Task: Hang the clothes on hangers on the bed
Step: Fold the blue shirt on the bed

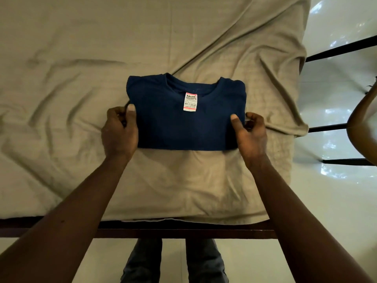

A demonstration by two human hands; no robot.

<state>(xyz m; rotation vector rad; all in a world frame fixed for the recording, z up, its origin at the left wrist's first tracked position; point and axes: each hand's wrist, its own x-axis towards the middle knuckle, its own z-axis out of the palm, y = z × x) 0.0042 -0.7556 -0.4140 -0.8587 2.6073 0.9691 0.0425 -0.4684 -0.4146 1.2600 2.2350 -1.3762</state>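
As the folded T-shirt (183, 129) lies on the bed (81, 58), the left grip (119, 131) pinches its left edge. The right grip (252, 135) pinches its right.

The shirt (183, 127) lies on the bed (81, 58); left hand (119, 133) grips its nine o'clock edge, right hand (252, 137) its three o'clock edge; tag (190, 102) toward twelve.

On the bed (81, 58): one folded navy T-shirt (189, 127), one price tag (190, 101), two grips: left grip (119, 131), right grip (252, 135). Beside the bed: three black bars (336, 52).
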